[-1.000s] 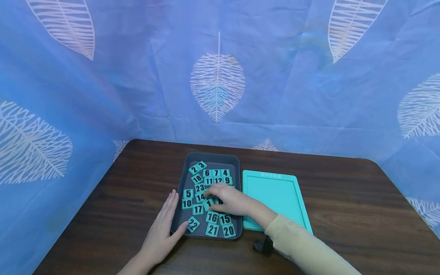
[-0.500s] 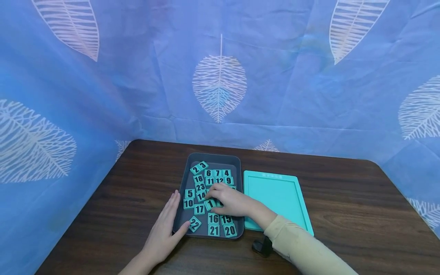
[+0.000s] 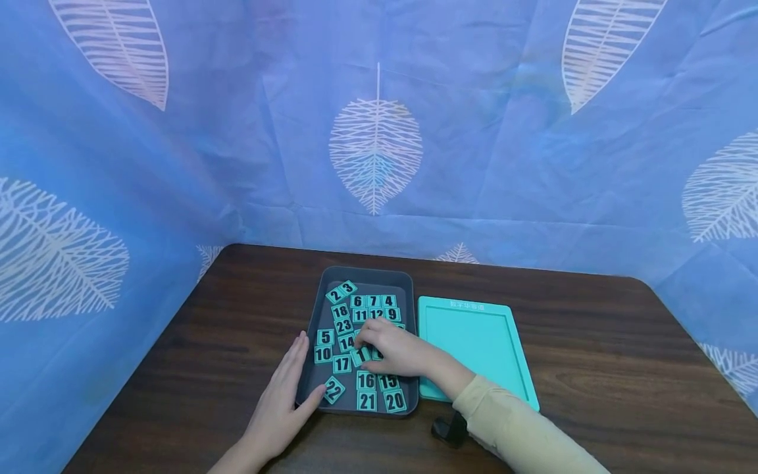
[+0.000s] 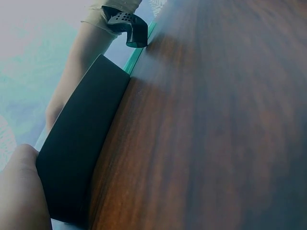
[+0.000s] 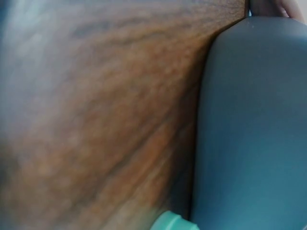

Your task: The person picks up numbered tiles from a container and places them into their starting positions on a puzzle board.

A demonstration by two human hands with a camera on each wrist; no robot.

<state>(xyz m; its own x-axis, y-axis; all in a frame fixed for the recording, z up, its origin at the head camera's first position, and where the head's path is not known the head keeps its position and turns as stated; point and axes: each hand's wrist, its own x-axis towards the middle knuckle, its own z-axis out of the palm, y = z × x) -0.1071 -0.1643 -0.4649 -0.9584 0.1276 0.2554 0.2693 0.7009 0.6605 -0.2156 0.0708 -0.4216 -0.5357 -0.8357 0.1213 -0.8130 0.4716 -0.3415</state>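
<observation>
Twenty or more tiles (image 3: pixel 373 301) lay in the tray (image 3: pixel 334 275), each a teal square with a dark outline and a bold black numeral. Tile 1 (image 3: pixel 358 356) sat near the tray's middle, slightly turned, its right part covered by the right hand (image 3: pixel 393 345). That hand's fingers were curled down, thumb and forefinger pinching tile 1; other tiles were partly hidden beneath it.

At the tray's far left, tile 2 (image 3: pixel 335 295) and tile 3 (image 3: pixel 347 288) slanted edge to edge. Tile 22 (image 3: pixel 334 390) was turned cornerwise at the tray's near left. At its near right, tile 16 (image 3: pixel 366 380) stood in line above tile 21 (image 3: pixel 366 401).

The left hand (image 3: pixel 280 398) lay along the tray's left wall, fingers straight and loose, the thumb reaching over the rim near tile 22.

Just beside the tray's right wall lay a flat teal board (image 3: pixel 468 342) with pale lettering on its far edge. Under the tray was a dark wooden table (image 3: pixel 592 342); beyond it hung blue cloth (image 3: pixel 474 151) with white leaf prints.
</observation>
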